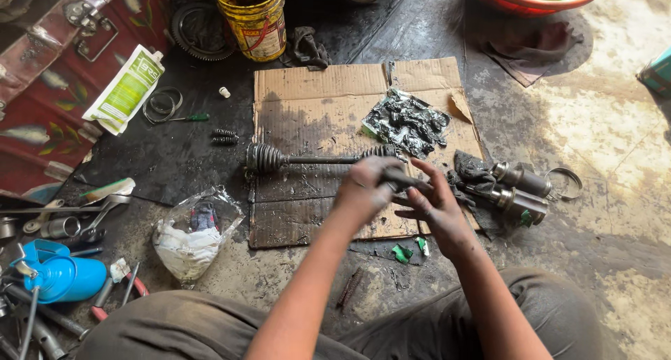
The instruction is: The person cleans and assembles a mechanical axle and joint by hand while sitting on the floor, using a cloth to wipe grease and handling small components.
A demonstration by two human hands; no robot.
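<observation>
While I am gripping the drive axle shaft [318,160] on the greasy cardboard [314,94], my left hand [363,189] is clenching its bare end; my right hand [437,206] is pinching the tip (boot fitting seems underway). Next move needs steady alignment.

Bare flattened brown cardboard [307,87] lies open above the grey axle shaft [314,160]; crumpled greasy foil [407,122] and two metal joint housings [521,189] crowd the right.

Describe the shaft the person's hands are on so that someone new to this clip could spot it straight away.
Find the flattened brown cardboard in the middle of the floor. Across it lies a thin dark drive shaft, its right end between the left hand and the right hand. Its ribbed black rubber boot at the left end marks it out.
</observation>
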